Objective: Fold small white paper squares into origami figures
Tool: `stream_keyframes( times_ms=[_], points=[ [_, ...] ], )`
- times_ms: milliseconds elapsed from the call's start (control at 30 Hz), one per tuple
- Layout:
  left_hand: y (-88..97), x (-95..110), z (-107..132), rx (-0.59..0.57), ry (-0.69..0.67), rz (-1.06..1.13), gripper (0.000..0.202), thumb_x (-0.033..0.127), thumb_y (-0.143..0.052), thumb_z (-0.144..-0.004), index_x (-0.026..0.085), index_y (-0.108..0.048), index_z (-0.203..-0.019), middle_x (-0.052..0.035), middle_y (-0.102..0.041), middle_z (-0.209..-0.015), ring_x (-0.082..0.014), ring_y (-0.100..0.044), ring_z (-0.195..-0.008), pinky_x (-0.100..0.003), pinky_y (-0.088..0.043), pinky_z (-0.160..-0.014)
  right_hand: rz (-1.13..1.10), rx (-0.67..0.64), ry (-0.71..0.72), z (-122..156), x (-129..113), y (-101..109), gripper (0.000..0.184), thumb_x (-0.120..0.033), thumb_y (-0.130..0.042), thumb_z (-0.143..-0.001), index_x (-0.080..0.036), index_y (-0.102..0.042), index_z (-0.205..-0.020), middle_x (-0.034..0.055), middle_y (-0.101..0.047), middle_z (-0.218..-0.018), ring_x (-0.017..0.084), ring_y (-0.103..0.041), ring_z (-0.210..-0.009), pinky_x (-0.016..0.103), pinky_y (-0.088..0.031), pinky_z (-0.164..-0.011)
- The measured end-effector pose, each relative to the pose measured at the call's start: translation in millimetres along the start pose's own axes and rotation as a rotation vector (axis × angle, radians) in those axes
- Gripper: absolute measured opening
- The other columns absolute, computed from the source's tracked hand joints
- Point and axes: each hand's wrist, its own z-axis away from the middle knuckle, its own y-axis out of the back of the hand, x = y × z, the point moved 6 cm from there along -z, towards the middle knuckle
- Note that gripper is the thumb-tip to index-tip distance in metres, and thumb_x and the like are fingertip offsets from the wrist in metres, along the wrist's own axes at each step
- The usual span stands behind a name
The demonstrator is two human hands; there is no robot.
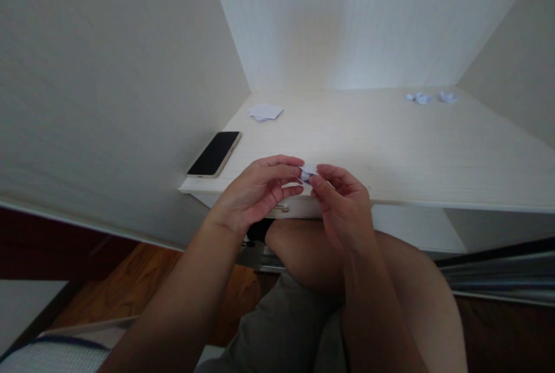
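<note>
- Worktop [355, 136]: spans the view; clock directions here run from the held piece. Its near edge passes beneath the work, so a dropped piece could go over that edge toward the lap at six o'clock.
- Left hand [269, 188]: at nine o'clock, thumb and forefinger pinched on the paper's left side. Too firm a squeeze could crush the folds.
- Right hand [342, 196]: at four o'clock, thumb and fingers closed on the paper's right side. If it pulls against the left hand, a tear or an opened crease is the likely fault.
- Phone [214, 154]: flat, between nine and ten o'clock, near the worktop's front left corner. A wide swing of the left forearm could knock it off.
- Paper sheets [266, 111]: a loose pile at eleven o'clock, unweighted. A draught or a brushing sleeve could scatter them.
- Folded pieces [420, 99]: a small group at two o'clock, toward the back, apart from the hands. Light in appearance; a careless reach could flatten them.
- Folded paper [307, 173]: held between both hands' fingertips. Its small size leaves little to grip, and the fingers partly hide its creases, so misalignment could pass unnoticed.
</note>
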Motion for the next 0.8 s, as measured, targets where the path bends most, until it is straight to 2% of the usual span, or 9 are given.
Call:
stream_keyframes(
  times_ms=[167, 367, 467, 800],
  points=[
    [4.3, -1, -1, 0.02, 0.019, -0.008, 0.013, 0.008, -0.081, -0.069, 0.016, -0.078, -0.08, -0.0052, -0.071, -0.076, -0.0137, -0.067, -0.071, -0.023, -0.058, -0.067, 0.02, -0.037, -0.013, -1, 1, 1, 0.022, -0.023, -0.088, -0.071, -0.024, -0.079, -0.091, -0.0015, -0.074, -0.086, 0.011, -0.064, -0.074, 0.025, -0.053, -0.071],
    [2.0, 2, 4, 0.029, 0.044, -0.076, 0.015, 0.007, -0.081, -0.068, 0.013, -0.075, -0.081, -0.0059, -0.072, -0.076, -0.0138, -0.068, -0.066, -0.022, -0.058, -0.058, 0.079, -0.195, -0.033, 1, 5, -5, 0.022, -0.025, -0.082, -0.078, -0.025, -0.079, -0.1, 0.0009, -0.078, -0.098, 0.015, -0.07, -0.092, 0.03, -0.055, -0.087],
    [3.1, 3, 3, 0.031, 0.061, -0.137, 0.016, 0.007, -0.081, -0.067, 0.014, -0.073, -0.079, -0.0032, -0.07, -0.072, -0.0128, -0.066, -0.061, -0.021, -0.055, -0.053, 0.116, -0.215, -0.062, 2, 8, -6, 0.02, -0.027, -0.081, -0.079, -0.024, -0.079, -0.099, 0.0016, -0.078, -0.098, 0.015, -0.07, -0.09, 0.03, -0.055, -0.084],
    [5.3, 14, -4, 0.013, 0.021, -0.255, 0.018, 0.004, -0.079, -0.063, 0.015, -0.068, -0.071, 0.0006, -0.064, -0.066, -0.0113, -0.063, -0.053, -0.02, -0.053, -0.045, 0.013, -0.118, -0.047, 1, 19, -13, 0.013, -0.027, -0.079, -0.082, -0.025, -0.08, -0.094, -0.0001, -0.077, -0.091, 0.014, -0.067, -0.083, 0.025, -0.052, -0.071]
  ],
)
